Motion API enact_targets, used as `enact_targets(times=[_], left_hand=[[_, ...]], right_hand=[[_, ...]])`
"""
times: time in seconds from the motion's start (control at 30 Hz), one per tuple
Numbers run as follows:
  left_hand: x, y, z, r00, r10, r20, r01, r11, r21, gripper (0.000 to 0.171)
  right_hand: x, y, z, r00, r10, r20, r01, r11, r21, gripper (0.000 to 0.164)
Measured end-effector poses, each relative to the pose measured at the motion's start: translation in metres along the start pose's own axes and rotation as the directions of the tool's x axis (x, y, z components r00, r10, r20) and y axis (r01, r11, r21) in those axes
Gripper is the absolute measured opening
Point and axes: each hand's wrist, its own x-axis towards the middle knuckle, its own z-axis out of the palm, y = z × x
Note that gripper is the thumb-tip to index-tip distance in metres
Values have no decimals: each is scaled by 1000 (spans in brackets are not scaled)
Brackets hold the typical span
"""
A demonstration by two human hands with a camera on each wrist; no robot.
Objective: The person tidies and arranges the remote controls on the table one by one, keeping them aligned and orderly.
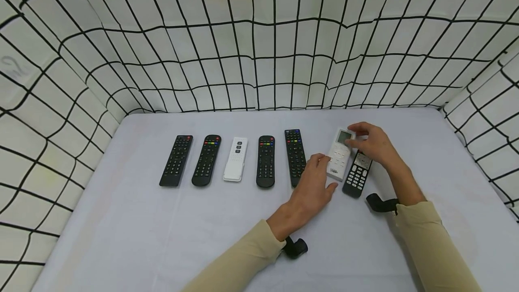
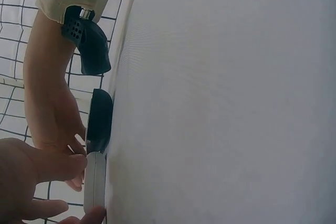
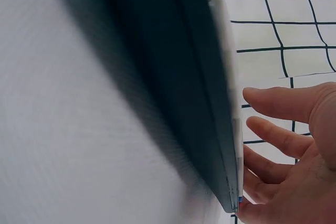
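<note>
A white air-conditioner remote (image 1: pixel 339 157) with a small display lies at a slant between both hands. My left hand (image 1: pixel 310 188) has its fingertips at the remote's left edge, with the thumb apart near its lower end. At the upper right corner, my right hand (image 1: pixel 375 143) touches the same remote with extended fingers and thumb. Beside it, partly beneath the right hand, lies a black remote with light buttons (image 1: pixel 357 177). In the left wrist view the white remote (image 2: pixel 94 187) appears edge-on. The dark side of a remote (image 3: pixel 163 66) fills much of the right wrist view.
Leftward in a row lie a black remote (image 1: pixel 295 152) partly behind the left hand, another black one (image 1: pixel 265 161), a white one (image 1: pixel 235 160) and two more black ones. A white cloth covers the table (image 1: pixel 121 220). Black netting (image 1: pixel 251 57) surrounds its back and sides.
</note>
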Motion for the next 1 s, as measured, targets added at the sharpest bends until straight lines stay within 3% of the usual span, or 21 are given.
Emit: enact_targets(times=[0.43,1.0], left_hand=[[4,2,1,999,-30,30,30,999,13,62],[14,-1,4,999,-40,-9,40,998,38,48]], right_hand=[[0,1,2,1000,-7,8,7,1000,-11,50],[-2,4,2,999,-34,25,33,999,12,52]])
